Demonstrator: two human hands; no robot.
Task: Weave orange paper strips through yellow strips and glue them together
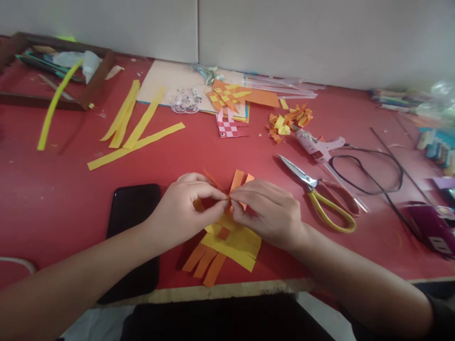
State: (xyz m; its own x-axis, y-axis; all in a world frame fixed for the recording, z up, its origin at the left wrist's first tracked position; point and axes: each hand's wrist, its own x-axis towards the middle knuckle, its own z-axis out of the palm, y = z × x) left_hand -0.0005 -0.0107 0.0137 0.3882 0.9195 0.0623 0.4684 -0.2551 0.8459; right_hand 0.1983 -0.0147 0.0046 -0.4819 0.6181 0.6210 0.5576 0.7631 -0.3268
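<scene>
My left hand (188, 201) and my right hand (272, 213) meet fingertip to fingertip, both pinching a thin orange paper strip (212, 179) seen nearly edge-on. Under them lies a yellow and orange woven paper piece (231, 245). Loose orange ends stick out at its lower left and behind my right fingers. My fingers hide its upper part, so I cannot tell whether the pinched strip is joined to the weave. A black phone (133, 213) lies partly under my left forearm. Scissors (316, 189) with yellow and red handles rest open to the right of my right hand.
Yellow paper strips (121, 121) lie at the left, near a brown wooden tray (88, 90). Woven paper fish (227, 125), clear containers of googly eyes (185, 99) and paper scraps (280, 124) sit at the back. A pink glue gun (314, 144) trails a black cord (369, 192).
</scene>
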